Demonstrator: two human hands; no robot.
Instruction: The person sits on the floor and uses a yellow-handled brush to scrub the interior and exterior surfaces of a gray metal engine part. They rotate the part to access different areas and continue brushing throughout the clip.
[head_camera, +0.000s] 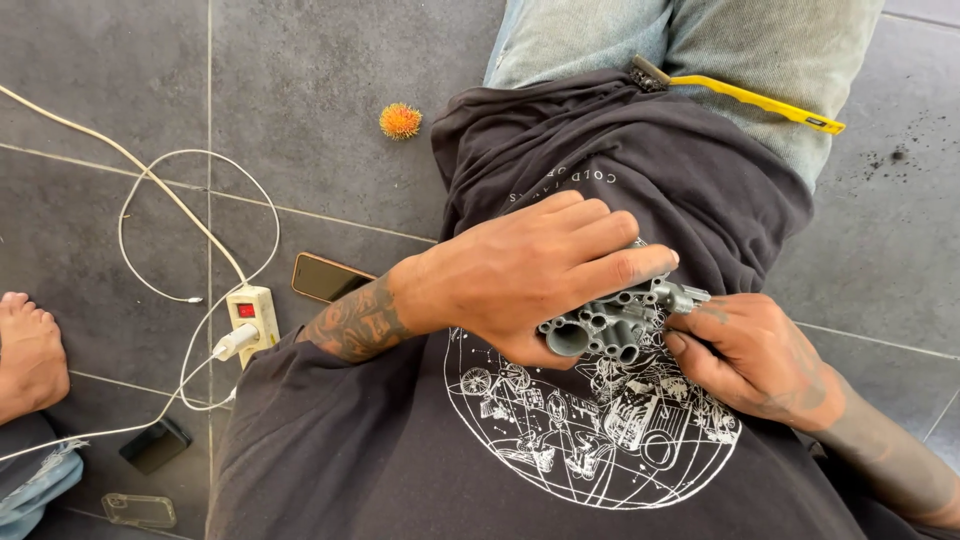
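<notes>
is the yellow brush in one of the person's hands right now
No, the yellow brush lies on the person's lap, while both the left hand and right hand grip the grey metal part.

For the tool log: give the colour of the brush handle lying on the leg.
Yellow: the brush handle, seen clearly in the head view.

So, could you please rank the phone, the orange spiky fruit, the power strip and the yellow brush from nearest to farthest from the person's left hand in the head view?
1. Phone, on the floor just left of the left hand.
2. Orange spiky fruit, up-left on the tile.
3. Power strip and yellow brush: far left and upper right, too close to call.
</notes>
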